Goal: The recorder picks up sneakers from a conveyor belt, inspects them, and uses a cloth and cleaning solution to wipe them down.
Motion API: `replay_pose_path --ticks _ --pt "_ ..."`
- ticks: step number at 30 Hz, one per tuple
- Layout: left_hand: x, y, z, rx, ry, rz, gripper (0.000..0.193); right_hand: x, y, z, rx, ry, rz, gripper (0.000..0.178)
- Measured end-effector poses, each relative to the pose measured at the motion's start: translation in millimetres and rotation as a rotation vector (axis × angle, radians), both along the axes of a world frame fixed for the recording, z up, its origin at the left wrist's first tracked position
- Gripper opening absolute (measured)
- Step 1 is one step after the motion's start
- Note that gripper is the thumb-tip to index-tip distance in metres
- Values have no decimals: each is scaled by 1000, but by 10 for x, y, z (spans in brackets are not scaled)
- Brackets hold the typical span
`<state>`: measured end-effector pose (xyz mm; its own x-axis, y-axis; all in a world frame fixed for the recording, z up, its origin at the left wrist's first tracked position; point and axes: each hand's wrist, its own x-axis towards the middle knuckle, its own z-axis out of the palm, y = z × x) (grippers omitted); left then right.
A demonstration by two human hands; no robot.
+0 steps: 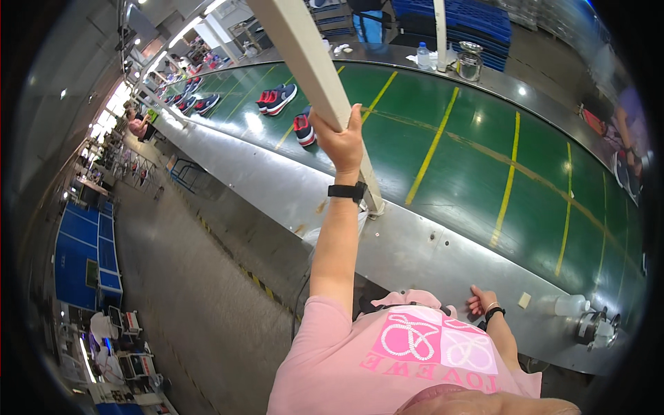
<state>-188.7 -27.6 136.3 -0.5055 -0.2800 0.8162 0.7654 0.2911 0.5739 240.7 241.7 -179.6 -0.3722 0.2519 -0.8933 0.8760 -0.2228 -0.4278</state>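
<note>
My left hand is wrapped round a white metal post that rises from the steel edge of the conveyor. Just left of that hand, a navy and red sneaker sits on the green belt, partly hidden by the fingers. My right hand is low by the near steel ledge. Its fingers are loosely bent and apart, with nothing seen in them. A small pale yellow block lies on the ledge to its right.
More sneakers stand farther left along the belt. A clear bottle and a metal canister are on the ledge at right. Across the belt are a steel jar and a water bottle. Another person is at far right.
</note>
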Motion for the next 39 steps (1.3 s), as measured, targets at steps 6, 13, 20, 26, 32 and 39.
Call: replay_pose_path --ticks 6,13,20,26,32,39 --pt "59 6 14 2 -12 -18 63 17 -22 28 -3 7 8 58" --pt "45 23 -3 1 -7 -14 62 -4 -5 47 -8 -11 14 58" --pt "72 39 -18 -25 -13 0 62 22 16 39 -1 2 6 58" --pt "83 50 -26 -14 -25 -20 62 35 28 32 -9 -10 3 58" --pt "73 60 -45 18 -55 -41 63 43 52 -43 -36 -10 -5 57" --pt "122 94 -44 25 -53 -66 61 67 68 -80 -48 -24 -18 56"
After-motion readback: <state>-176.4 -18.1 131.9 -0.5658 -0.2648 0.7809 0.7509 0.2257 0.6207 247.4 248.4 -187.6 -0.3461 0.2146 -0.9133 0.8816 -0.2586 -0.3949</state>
